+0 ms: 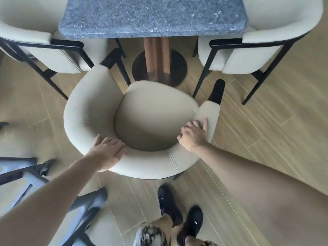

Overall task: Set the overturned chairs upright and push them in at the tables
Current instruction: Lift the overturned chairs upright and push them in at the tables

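Note:
A cream upholstered chair (150, 112) with black legs stands upright below me, its seat facing the blue-grey stone table (152, 15). The seat's front edge reaches the table's round dark base. My left hand (108, 150) lies flat with straight fingers on the curved backrest at its left rear. My right hand (194, 134) rests on the backrest's right arm, index finger stretched forward and the other fingers curled over the inner edge.
Two matching cream chairs (58, 55) (248, 55) stand at the table's left and right sides. Another chair lies overturned at the lower left, its black legs (83, 206) sticking out. My feet in black shoes (179, 215) stand on the wood-plank floor behind the chair.

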A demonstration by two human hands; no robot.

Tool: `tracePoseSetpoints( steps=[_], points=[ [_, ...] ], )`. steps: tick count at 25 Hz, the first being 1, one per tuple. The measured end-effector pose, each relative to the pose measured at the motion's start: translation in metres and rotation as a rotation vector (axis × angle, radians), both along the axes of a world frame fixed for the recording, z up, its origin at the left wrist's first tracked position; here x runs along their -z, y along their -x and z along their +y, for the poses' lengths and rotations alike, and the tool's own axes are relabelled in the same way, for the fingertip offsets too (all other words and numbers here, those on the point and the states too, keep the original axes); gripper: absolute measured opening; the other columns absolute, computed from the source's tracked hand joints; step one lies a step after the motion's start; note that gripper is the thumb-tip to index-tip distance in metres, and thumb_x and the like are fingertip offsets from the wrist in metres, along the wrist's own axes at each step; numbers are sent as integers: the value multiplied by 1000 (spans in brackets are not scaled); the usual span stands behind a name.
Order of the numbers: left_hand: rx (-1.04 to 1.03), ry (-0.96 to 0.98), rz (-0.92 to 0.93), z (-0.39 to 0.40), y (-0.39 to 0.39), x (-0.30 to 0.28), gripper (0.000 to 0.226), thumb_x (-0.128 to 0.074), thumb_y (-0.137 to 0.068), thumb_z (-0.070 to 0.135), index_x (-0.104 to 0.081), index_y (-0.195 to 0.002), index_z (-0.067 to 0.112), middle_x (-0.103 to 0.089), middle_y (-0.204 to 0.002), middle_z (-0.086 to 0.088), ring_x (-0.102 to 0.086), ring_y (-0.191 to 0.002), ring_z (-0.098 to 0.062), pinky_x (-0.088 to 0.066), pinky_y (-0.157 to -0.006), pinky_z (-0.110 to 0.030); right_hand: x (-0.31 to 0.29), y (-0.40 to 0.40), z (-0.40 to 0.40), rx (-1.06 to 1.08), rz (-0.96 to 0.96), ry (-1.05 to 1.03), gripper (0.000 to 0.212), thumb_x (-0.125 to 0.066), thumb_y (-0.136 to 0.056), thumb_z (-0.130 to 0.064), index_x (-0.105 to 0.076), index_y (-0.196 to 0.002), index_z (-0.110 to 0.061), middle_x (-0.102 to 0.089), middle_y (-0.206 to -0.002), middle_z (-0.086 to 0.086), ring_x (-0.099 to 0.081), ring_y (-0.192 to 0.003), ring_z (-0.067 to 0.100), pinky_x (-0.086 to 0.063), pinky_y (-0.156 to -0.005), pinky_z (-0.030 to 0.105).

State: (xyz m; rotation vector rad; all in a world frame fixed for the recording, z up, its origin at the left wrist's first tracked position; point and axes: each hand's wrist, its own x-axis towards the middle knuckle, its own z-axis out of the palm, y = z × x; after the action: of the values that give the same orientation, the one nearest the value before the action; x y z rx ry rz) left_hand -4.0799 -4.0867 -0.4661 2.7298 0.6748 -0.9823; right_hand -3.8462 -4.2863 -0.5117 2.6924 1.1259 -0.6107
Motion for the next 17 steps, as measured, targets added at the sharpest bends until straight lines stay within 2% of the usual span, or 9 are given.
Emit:
tracePoseSetpoints(
  steps=[3,4,6,7,9,11,14,17],
  points=[
    [174,58,76,-21,4,-17,95,-45,-86,74,-11,-160,26,-16,-166,7,-11,-153,-17,-4,-124,-48,-12,37,-12,44,105,-5,45,-26,-98,-42,-56,-127,-23,-41,-145,0,-13,-147,18,8,-112,68],
    [232,41,111,-26,5,-19,109,-54,-78,75,-4,-161,23,-10,-167,5,-8,-154,-20,-4,-124,-48,-14,47,-12,57,138,9,46,-25,-99,-41,-52,-130,-22,-37,-148,1,-8,-149,20,6,-111,70],
    [347,-13,123,-28,8,-20,120,-63,-73,66,4,-160,19,-5,-167,1,-7,-153,-23,-7,-124,-48,-17,67,-6,131,185,17,46,-30,-98,-43,-49,-134,-20,-28,-152,4,-3,-149,23,2,-108,74],
    [386,-4,103,-24,9,-18,118,-64,-74,63,3,-160,19,-6,-167,1,-8,-152,-23,-8,-123,-45,-18,73,-1,200,190,-16,46,-37,-96,-44,-48,-134,-20,-23,-154,6,-4,-149,23,0,-108,75],
    [386,142,42,-1,6,-20,108,-61,-77,66,-3,-160,26,-11,-166,7,-14,-151,-16,-12,-122,-35,-20,77,7,364,153,-78,49,-52,-89,-46,-45,-130,-21,-15,-155,6,-11,-146,21,-7,-109,72],
    [345,276,46,36,0,-24,86,-52,-87,68,-19,-158,33,-22,-164,13,-25,-148,-11,-20,-117,-28,-19,77,14,450,115,-55,54,-60,-84,-46,-43,-128,-21,-12,-154,6,-15,-143,20,-12,-109,71],
    [389,134,167,90,-12,-30,49,-35,-102,55,-49,-141,29,-47,-147,6,-46,-132,-17,-36,-107,-31,-17,73,36,509,85,41,59,-67,-83,-36,-41,-133,-19,-12,-152,10,-12,-142,24,-13,-105,77],
    [442,-22,281,126,-32,-29,38,-32,-106,40,-59,-121,19,-60,-125,-4,-56,-114,-24,-45,-95,-34,-5,77,57,484,24,163,63,-66,-79,-21,-39,-136,-20,-12,-153,14,-6,-147,27,-6,-103,80]
  ],
)
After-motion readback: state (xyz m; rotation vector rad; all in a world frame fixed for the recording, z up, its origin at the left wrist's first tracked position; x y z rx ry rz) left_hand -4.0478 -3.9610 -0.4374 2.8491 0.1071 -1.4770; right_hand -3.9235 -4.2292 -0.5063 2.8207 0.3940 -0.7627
